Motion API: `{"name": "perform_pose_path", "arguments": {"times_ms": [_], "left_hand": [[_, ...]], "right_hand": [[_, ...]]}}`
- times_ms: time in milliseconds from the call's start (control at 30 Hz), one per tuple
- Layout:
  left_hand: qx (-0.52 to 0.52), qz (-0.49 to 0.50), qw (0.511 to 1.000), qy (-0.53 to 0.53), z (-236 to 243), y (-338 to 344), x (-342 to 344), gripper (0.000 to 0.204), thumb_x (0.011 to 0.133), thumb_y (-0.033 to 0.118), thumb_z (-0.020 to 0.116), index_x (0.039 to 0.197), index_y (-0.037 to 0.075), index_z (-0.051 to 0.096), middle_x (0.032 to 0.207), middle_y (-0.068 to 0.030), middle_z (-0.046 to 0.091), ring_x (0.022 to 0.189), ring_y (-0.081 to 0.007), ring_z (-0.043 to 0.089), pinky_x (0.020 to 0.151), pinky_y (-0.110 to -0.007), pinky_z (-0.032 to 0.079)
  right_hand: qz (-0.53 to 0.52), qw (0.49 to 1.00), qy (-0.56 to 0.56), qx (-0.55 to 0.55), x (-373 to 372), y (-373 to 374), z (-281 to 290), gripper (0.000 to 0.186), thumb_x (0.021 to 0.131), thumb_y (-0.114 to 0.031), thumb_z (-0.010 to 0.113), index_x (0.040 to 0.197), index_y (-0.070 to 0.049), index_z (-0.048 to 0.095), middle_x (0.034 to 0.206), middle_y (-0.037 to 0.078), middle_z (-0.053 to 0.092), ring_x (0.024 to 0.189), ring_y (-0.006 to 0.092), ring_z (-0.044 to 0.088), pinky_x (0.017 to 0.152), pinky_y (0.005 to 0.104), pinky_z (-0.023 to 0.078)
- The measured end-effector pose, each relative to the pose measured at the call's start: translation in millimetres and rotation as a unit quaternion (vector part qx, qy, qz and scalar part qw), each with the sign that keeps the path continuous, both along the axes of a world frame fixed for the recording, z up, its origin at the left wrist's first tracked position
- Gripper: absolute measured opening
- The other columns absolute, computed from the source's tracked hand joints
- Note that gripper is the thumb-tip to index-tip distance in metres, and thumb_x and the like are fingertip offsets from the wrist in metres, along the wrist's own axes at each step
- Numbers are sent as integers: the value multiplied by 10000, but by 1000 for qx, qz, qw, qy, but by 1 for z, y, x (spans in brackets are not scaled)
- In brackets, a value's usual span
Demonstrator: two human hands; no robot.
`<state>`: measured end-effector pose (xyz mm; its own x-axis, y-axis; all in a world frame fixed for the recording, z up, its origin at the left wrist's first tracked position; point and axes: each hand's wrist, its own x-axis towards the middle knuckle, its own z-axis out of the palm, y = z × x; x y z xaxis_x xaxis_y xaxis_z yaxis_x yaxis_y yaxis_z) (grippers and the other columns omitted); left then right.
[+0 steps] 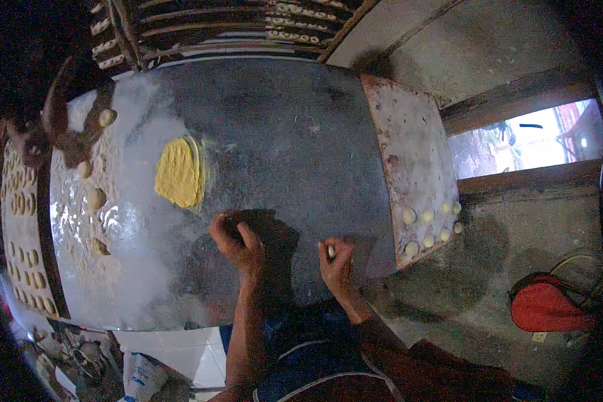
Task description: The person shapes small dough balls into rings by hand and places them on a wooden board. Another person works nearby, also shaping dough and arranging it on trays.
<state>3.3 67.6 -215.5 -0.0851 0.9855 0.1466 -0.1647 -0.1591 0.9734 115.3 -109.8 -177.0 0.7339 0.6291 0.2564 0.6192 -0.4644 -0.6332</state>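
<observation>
My left hand (241, 244) is curled just below a flattened mound of yellow paste (179, 171) on the dark, flour-dusted worktop (281, 114); what its fingers hold, if anything, is hidden. To the right, my right hand (336, 268) is closed around a small pale piece, apparently dough (331, 252), low over the worktop. Loose flour and several dough pieces (96, 198) lie on the left part of the worktop.
A co-worker's hands (74, 141) work at upper left. A board of shaped dough (27, 261) lies far left; a board with several dough balls (415, 154) lies right. Racks (221, 33) stand behind, a window opening (522, 137) right, a red bag-like object (543, 301) lower right.
</observation>
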Motion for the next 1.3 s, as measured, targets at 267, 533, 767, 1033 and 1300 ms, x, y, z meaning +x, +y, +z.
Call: {"name": "perform_pose_path", "arguments": {"times_ms": [267, 533, 767, 1033, 1300], "left_hand": [[19, 16, 997, 69, 2, 1, -4, 227, 852, 56, 517, 1072, -3, 524, 999, -123, 560, 931, -253, 558, 882, -382, 456], [58, 63, 982, 168, 21, 12, -10, 187, 826, 57, 561, 1011, 36, 576, 945, -123, 588, 875, -271, 583, 831, -397, 473], [173, 134, 944, 246, 49, -19, -9, 189, 766, 9, 580, 952, 32, 610, 903, -121, 611, 856, -293, 594, 802, -390, 476], [61, -152, 976, 143, 139, -155, -24, 401, 952, 166, 559, 1333, 67, 483, 1365, -171, 517, 1320, -312, 460, 1077, -438, 361], [85, 120, 829, 540, 114, -127, -239, 529, 908, 267, 579, 1392, 80, 477, 1473, -175, 411, 1387, -394, 332, 1163, -497, 194]], "right_hand": [[115, 992, -38, -25, 15, -26, 51, 468, 819, -216, 782, 1207, -78, 560, 1033, 129, 603, 934, 272, 597, 830, 378, 490], [245, 968, 18, -42, 65, -56, 62, 421, 761, -93, 792, 1152, -129, 640, 1137, 86, 627, 1042, 289, 609, 862, 435, 502], [203, 978, 42, 30, 181, -19, 102, 497, 797, -289, 643, 1244, -98, 537, 1250, 99, 533, 1159, 283, 510, 955, 429, 417], [322, 744, 575, 110, 70, 35, 119, 749, 834, -563, 455, 1380, -53, 389, 1412, 126, 402, 1310, 282, 379, 1075, 418, 304], [477, 341, 798, -140, -180, 78, 118, 1014, 870, -798, 294, 1499, -3, 254, 1555, 164, 280, 1446, 289, 256, 1179, 421, 202]]}}
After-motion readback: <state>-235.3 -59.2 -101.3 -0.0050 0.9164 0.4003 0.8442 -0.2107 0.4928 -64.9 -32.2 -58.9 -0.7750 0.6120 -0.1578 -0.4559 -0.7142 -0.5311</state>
